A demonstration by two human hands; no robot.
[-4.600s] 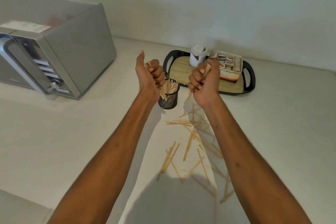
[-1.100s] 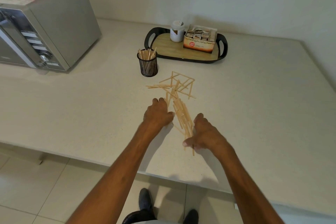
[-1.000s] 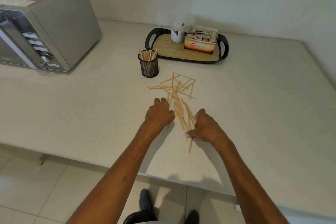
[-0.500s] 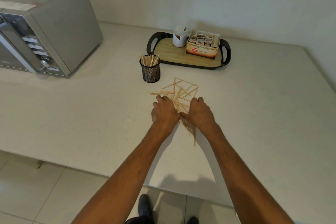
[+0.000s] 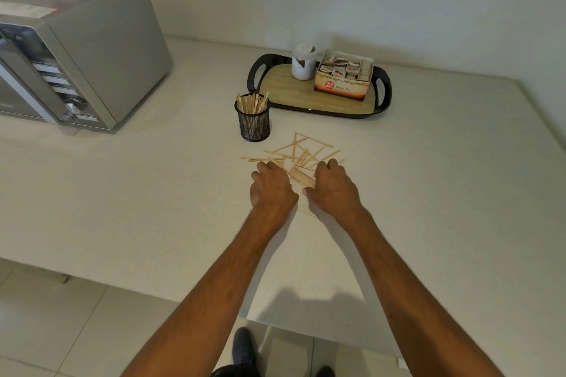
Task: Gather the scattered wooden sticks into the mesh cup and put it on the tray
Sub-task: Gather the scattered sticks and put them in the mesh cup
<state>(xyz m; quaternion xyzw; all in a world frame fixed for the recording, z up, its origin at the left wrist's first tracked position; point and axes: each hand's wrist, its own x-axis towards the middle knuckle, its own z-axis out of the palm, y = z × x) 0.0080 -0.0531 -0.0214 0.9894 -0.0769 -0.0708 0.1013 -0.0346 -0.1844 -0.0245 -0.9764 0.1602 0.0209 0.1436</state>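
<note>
Dim, soft overhead light; faint shadows, wide-angle warp at edges.

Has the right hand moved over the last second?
Yes. The right hand has slid up the counter toward the mesh cup and closer to the left hand.

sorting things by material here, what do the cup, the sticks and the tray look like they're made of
Mesh cup: looks like black wire mesh, probably metal; the sticks inside show through its wall.
Wooden sticks: pale, thin, flat and matte, most likely bare wood.
Tray: glossy dark rim and handles, likely plastic; its floor shows a tan wood grain, which could be real wood or a printed laminate.
</note>
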